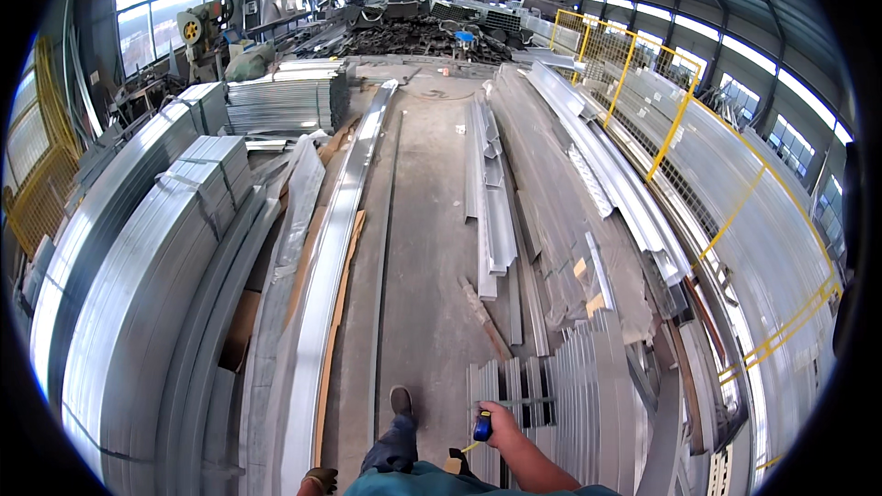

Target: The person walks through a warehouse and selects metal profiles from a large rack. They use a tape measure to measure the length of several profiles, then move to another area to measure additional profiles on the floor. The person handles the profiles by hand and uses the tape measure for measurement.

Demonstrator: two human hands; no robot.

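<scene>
My right hand (501, 423) is closed around a blue and black tape measure (483, 425), held over the floor near a strapped stack of grey metal profiles (588, 395). A short yellow strip (471, 447) shows just below the tape measure, beside a small tan and black item (454, 463) at my waist. Low at the bottom edge, my left hand (321, 479) looks dark, as if gloved; its fingers are too small and cut off to read. Nearest to it lies a long shiny metal profile (342, 211) on brown cardboard.
Bundled metal profiles (156, 303) are stacked on the left. More long profiles (494, 211) and plastic-wrapped lengths (551, 193) lie along the right, before a yellow-framed fence (682, 133). A narrow concrete aisle (427, 248) runs ahead, with a loose wooden strip (485, 317) on it. Dark stock is piled far back.
</scene>
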